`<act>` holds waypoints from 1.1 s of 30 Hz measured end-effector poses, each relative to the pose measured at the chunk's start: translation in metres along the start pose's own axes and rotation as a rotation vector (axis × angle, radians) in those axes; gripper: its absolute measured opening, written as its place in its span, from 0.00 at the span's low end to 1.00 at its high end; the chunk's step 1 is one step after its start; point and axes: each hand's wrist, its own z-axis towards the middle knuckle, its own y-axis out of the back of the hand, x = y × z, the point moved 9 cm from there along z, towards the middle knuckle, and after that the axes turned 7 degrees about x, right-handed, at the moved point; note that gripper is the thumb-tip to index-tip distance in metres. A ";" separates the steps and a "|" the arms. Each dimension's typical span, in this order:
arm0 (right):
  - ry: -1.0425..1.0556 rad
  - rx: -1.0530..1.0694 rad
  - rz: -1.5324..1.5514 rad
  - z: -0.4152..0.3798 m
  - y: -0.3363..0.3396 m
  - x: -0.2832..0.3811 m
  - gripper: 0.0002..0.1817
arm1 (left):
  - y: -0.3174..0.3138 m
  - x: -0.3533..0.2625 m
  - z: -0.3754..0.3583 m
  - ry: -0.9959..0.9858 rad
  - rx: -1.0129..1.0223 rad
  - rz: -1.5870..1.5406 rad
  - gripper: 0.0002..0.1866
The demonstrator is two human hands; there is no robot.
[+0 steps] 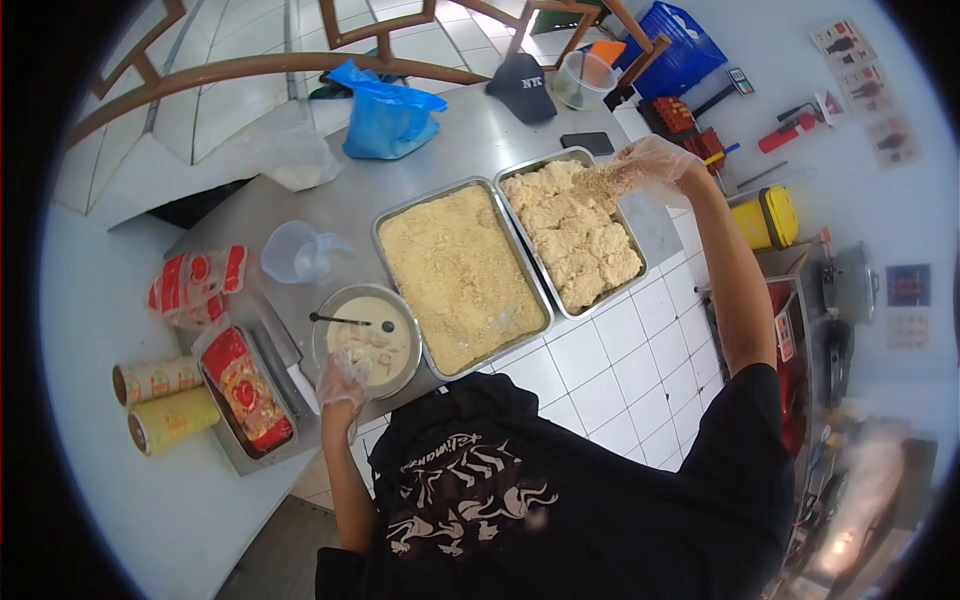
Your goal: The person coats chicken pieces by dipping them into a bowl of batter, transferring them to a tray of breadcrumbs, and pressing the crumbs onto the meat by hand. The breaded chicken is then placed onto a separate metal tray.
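My left hand (345, 380), in a clear plastic glove, reaches into a metal bowl (413, 355) of pale batter (350, 312). Its fingertips are at some light pieces in the batter, and their grip is hidden. A black-handled utensil (340, 319) lies across the bowl. My right hand (655, 168), also gloved, is closed on a breaded chicken piece (602, 182) over the far right corner of a metal tray (632, 283). Coated pieces (580, 240) fill that tray. Between the bowl and this tray sits another tray (548, 322) of yellowish breading (455, 270).
Left of the bowl are a knife (300, 385), a tray with a red package (245, 390), rolls (170, 420) and a plastic jug (295, 252). Behind the trays are a blue bag (390, 115), a cap (522, 88), a phone (587, 143) and a clear tub (583, 82).
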 end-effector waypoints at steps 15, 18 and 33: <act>-0.181 -0.102 0.086 0.138 -0.040 -0.259 0.17 | -0.016 0.004 -0.007 0.032 0.118 0.298 0.39; -0.243 -0.089 -0.195 0.155 -0.054 -0.274 0.14 | -0.019 0.003 -0.010 0.067 0.143 0.280 0.39; -0.454 -0.771 -0.260 0.085 -0.128 -0.188 0.42 | -0.026 -0.008 -0.009 0.116 0.150 0.141 0.26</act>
